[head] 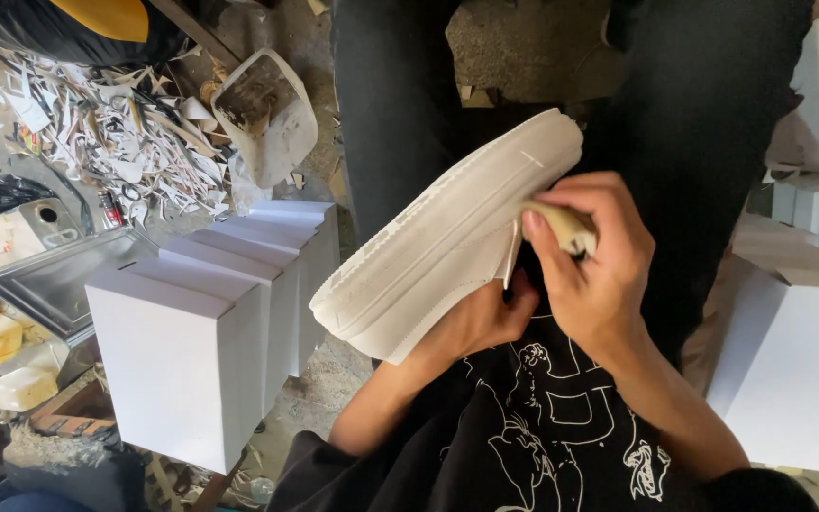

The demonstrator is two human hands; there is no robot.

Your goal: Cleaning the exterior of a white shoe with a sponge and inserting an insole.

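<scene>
Over the person's lap, the left hand (474,322) grips a stack of flat white card sheets (447,237) from beneath. The right hand (588,256) pinches a small tan block (566,226) against its upper edge. White boxes (210,322) stand just beside, left.

The right hand (588,270) is raised in front of the torso, its wrist bent and the bare forearm running down toward the lower right; the fingers are curled inward, and the thumb presses against the fingertips (535,226) in a closed pinch. The left hand (481,322) sits lower and just left of those fingertips, palm turned up, its fingers bent upward and partly hidden, its thumb close beneath the right hand's fingers, with the left forearm slanting down to the lower left
</scene>
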